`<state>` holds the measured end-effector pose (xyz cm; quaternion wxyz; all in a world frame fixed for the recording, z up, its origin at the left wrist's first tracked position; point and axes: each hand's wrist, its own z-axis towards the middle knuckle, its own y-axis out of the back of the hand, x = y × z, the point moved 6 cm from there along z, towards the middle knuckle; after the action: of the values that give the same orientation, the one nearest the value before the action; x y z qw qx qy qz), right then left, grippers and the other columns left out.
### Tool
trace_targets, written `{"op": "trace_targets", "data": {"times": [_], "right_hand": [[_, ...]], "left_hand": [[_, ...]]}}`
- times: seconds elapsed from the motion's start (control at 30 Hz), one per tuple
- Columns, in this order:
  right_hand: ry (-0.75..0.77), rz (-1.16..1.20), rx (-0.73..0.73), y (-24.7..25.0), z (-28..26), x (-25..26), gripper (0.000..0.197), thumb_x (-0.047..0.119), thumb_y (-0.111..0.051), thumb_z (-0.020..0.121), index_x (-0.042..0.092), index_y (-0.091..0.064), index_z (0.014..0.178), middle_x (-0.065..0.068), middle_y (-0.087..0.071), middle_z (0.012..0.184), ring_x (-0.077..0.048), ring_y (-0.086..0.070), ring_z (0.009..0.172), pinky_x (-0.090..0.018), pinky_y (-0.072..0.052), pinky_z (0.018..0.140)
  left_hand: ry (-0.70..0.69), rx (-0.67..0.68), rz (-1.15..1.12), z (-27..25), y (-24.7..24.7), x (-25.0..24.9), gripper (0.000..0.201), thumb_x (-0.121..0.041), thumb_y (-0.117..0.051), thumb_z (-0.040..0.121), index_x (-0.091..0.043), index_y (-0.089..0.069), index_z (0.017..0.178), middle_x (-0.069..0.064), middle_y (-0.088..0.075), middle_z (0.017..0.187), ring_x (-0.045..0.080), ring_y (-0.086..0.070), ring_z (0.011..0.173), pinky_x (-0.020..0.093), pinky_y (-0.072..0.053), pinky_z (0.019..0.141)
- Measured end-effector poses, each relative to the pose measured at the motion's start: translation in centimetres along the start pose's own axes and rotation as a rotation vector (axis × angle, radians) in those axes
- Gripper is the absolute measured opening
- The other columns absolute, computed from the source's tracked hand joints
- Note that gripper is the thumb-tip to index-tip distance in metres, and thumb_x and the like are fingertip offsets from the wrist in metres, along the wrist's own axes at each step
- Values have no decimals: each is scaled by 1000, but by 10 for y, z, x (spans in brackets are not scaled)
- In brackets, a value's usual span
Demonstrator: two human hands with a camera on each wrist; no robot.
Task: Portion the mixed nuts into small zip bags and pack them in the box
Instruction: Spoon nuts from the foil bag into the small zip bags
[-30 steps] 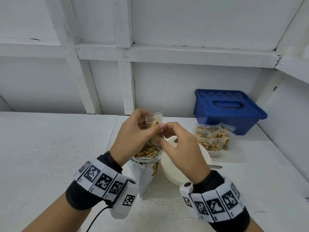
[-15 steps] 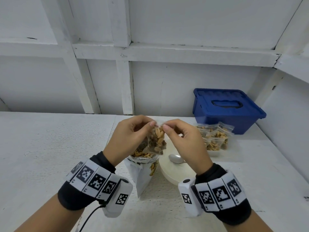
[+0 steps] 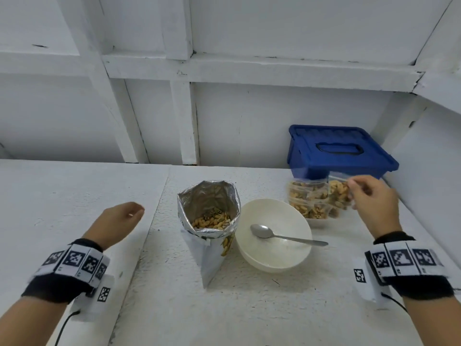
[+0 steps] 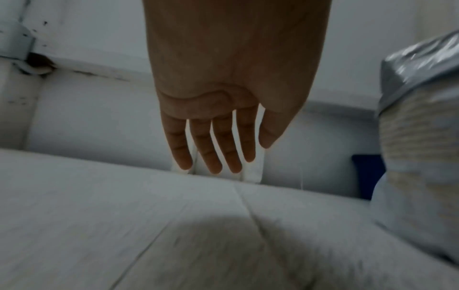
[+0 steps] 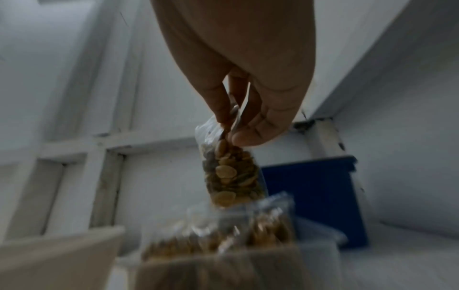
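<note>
My right hand [image 3: 359,189] pinches the top of a small clear zip bag of mixed nuts [image 3: 338,193] [image 5: 232,176], which hangs just above a clear box [image 3: 318,222] holding several filled zip bags [image 3: 306,198] [image 5: 218,235]. An open foil bag of nuts [image 3: 209,216] stands at the middle of the table. My left hand [image 3: 119,221] [image 4: 216,149] hovers over the table left of the foil bag, fingers straight and holding nothing.
A white bowl [image 3: 274,255] with a metal spoon [image 3: 282,234] in it sits right of the foil bag. A blue lidded bin [image 3: 336,151] stands at the back right against the white wall. The right wall runs close behind the box.
The hands have parted. The left let go of the small bag and drew back to the left. The right carried the filled bag rightward to above the box of bags.
</note>
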<state>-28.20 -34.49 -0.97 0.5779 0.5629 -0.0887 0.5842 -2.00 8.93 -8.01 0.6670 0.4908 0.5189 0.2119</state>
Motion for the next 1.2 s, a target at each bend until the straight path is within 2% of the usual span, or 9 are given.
{"op": "trace_targets", "data": {"times": [0.13, 0.23, 0.33, 0.53, 0.7, 0.93, 1.07, 1.13, 1.2], "right_hand": [[-97, -114, -35, -14, -3, -40, 20, 18, -51, 93, 5, -64, 100, -17, -64, 92, -32, -57, 87, -35, -43, 78], [-126, -144, -24, -22, -4, -51, 22, 18, -49, 94, 2, -62, 103, -21, -63, 97, -36, -57, 89, -38, -44, 81], [-130, -201, 2, -23, -4, -53, 22, 16, -47, 95, -1, -60, 104, -25, -63, 100, -39, -57, 90, -38, -43, 80], [-115, -234, -83, -6, -5, -40, 23, 13, -45, 96, -3, -59, 105, -27, -62, 99, -38, -56, 90, -29, -33, 72], [-238, -308, 229, -34, -9, -69, 21, 10, -49, 93, 0, -62, 107, -24, -63, 105, -32, -54, 92, -27, -34, 76], [-302, -361, 254, -40, -11, -67, 24, 10, -47, 93, 4, -60, 113, -22, -61, 114, -37, -54, 104, -34, -41, 86], [-230, -516, 266, -32, -17, -38, 28, 24, -49, 93, 16, -57, 118, -19, -53, 121, -40, -46, 110, -50, -41, 90], [-123, -521, 225, -24, -27, -9, 25, 23, -49, 93, 15, -58, 115, -16, -55, 116, -37, -48, 107, -50, -41, 88], [45, -427, 247, -23, -49, 28, 17, 21, -51, 93, 15, -62, 104, -5, -61, 99, -27, -55, 96, -45, -45, 84]], "left_hand": [[104, 155, 94, -4, -32, 37, 28, -20, -49, 94, -10, -59, 119, 9, -58, 124, 22, -54, 107, 29, -38, 91], [93, 179, 123, -6, -39, 44, 35, -18, -48, 94, -10, -52, 128, 10, -47, 137, 24, -44, 125, 32, -30, 104], [88, 210, 144, -7, -40, 42, 38, -18, -46, 95, -13, -48, 132, 10, -37, 145, 23, -33, 134, 32, -24, 108], [98, 259, 151, -7, -44, 45, 40, -20, -44, 96, -18, -43, 137, 7, -28, 151, 21, -29, 137, 28, -21, 109], [99, 247, 122, -6, -45, 44, 40, -20, -47, 95, -17, -45, 136, 6, -30, 150, 21, -29, 137, 29, -22, 108], [97, 260, 130, -6, -46, 43, 41, -19, -48, 95, -16, -44, 136, 7, -30, 149, 22, -30, 137, 29, -21, 108], [110, 282, 116, -8, -43, 45, 40, -20, -45, 96, -16, -44, 136, 5, -28, 150, 21, -28, 138, 30, -20, 110], [123, 277, 99, -8, -40, 48, 40, -20, -46, 96, -15, -45, 135, 5, -31, 149, 21, -31, 136, 30, -21, 110], [146, 251, 70, -10, -36, 49, 40, -21, -47, 95, -13, -45, 135, 7, -38, 145, 23, -37, 132, 31, -24, 108]]}}
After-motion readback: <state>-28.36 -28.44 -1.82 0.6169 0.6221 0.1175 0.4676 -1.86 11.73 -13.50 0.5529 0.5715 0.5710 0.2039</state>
